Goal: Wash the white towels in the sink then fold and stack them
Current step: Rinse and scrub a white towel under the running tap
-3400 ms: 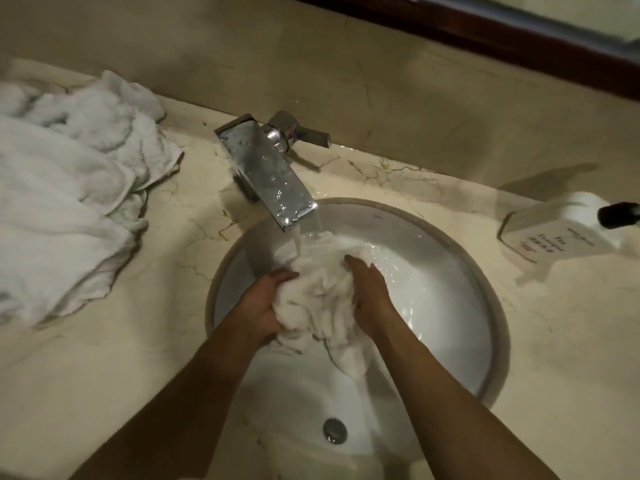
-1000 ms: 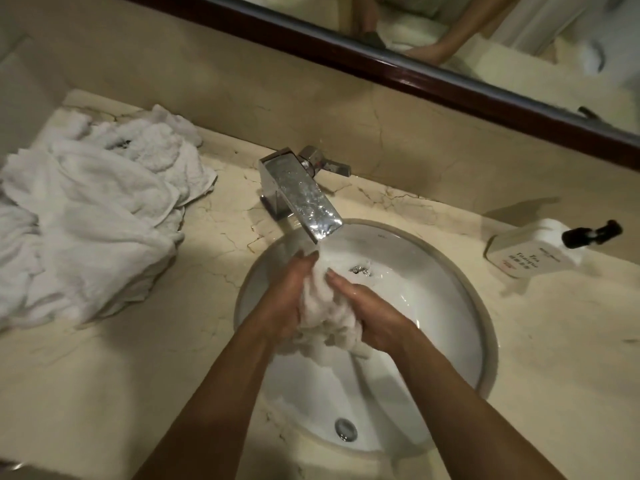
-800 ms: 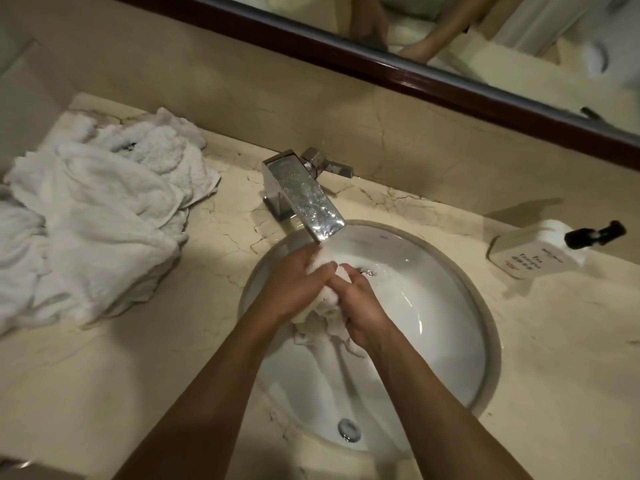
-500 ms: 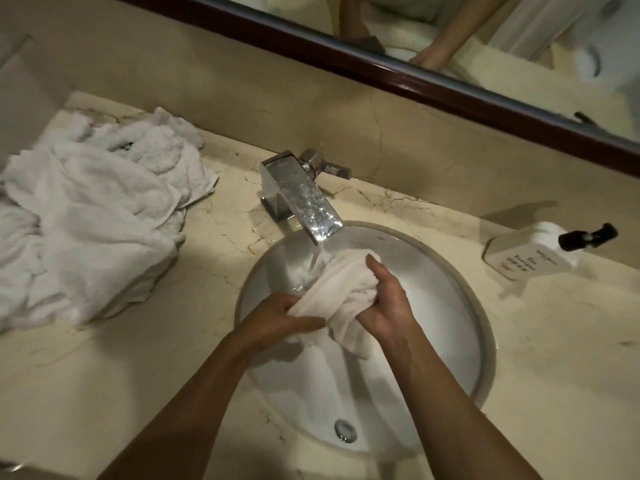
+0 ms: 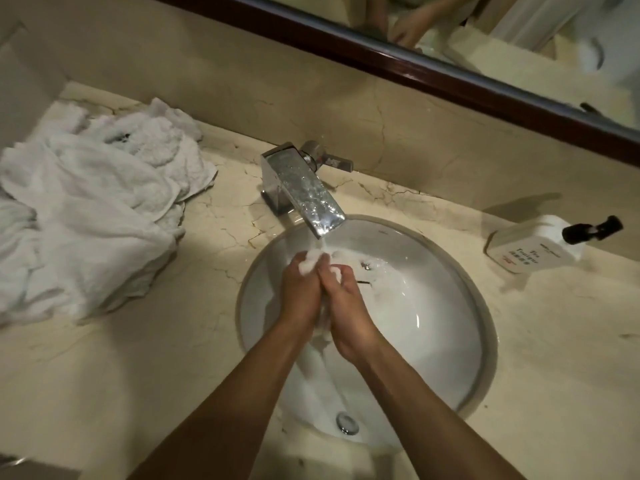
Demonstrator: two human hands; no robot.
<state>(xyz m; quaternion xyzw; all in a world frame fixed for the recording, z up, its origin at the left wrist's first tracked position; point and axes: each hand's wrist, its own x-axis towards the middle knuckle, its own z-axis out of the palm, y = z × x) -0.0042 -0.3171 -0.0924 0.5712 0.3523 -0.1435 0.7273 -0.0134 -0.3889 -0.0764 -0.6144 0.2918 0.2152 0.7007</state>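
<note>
A small wet white towel [image 5: 309,264] is bunched between my two hands over the round white sink [image 5: 446,348], right under the running chrome faucet [image 5: 304,190]. My left hand [image 5: 299,296] and my right hand [image 5: 348,306] press close together, fingers curled round the cloth. Most of the towel is hidden between my palms; a tail of it hangs below toward the basin. A heap of crumpled white towels [image 5: 90,216] lies on the marble counter to the left.
A white soap pump bottle [image 5: 533,245] with a black nozzle lies on its side on the counter at the right. The sink drain [image 5: 347,423] shows near the front. A dark-framed mirror [image 5: 433,72] runs along the back wall.
My hands were apart with the towel spread between them under the water; now they have closed together and squeezed the towel into a tight wad at the faucet's mouth.
</note>
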